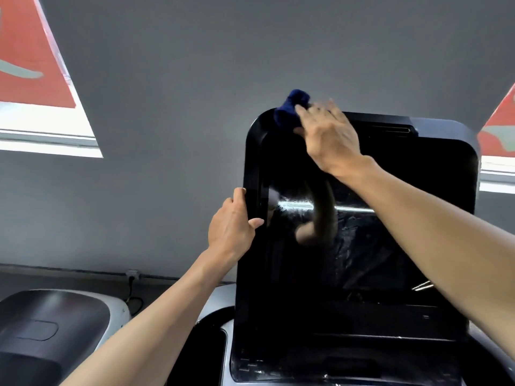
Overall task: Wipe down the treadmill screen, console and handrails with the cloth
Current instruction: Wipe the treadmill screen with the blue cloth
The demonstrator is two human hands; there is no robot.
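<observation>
The treadmill's large black screen point(362, 260) fills the right half of the head view, glossy and reflecting my arm. My right hand point(328, 135) presses a dark blue cloth point(291, 107) against the screen's top left corner, fingers laid over the cloth, which bunches out above the frame. My left hand point(234, 229) grips the screen's left edge about halfway up, thumb on the front bezel. Below the screen lies the black console panel point(348, 366) with small markings. No handrails are in view.
A grey wall rises behind the screen, with red and white banners at the upper left point(30, 65) and right edge point(498, 135). Another machine's black and white housing point(55, 324) sits at the lower left. A wall socket with a cable point(132, 277) is low on the wall.
</observation>
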